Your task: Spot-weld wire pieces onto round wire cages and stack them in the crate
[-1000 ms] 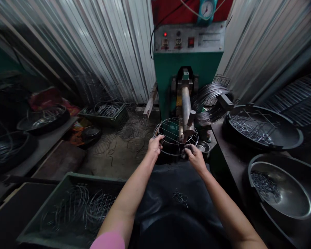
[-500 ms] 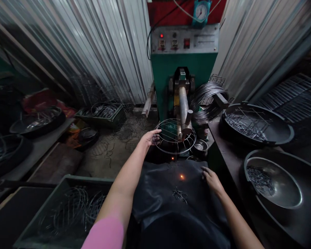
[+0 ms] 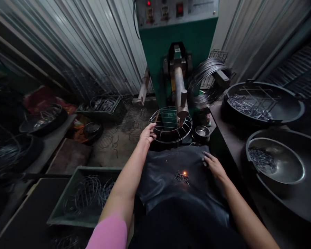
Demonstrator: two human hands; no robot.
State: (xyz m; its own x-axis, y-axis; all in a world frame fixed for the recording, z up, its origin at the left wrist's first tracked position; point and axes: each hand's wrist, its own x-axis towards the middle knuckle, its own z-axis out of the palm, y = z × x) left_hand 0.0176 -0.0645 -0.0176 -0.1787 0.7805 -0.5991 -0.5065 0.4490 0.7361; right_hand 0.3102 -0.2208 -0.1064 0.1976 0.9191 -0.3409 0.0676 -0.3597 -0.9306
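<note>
My left hand [image 3: 147,134] grips the left rim of a round wire rack [image 3: 168,141] with parallel cross wires. The rack sits level under the blunt end of the welding machine's arm [image 3: 180,88], which reaches over its right part. My right hand [image 3: 214,164] is by the upper right corner of a black apron [image 3: 160,186] spread over my lap. Its fingers are closed together at the apron's edge, and what they hold, if anything, is too small to make out. A small heap of short bent wires [image 3: 181,177] lies on the apron, with a glowing spark beside it.
A green bin [image 3: 77,216] with wire pieces stands at the left. On the right bench are a pan of wire parts [image 3: 264,122] and a metal bowl [image 3: 290,166] with short wires. A wire coil [image 3: 208,83] hangs beside the green machine [image 3: 155,52].
The view has tipped downward. The rack has turned, so its cross wires now run nearly sideways instead of slanting. The spark on the apron has moved closer to the wires.
</note>
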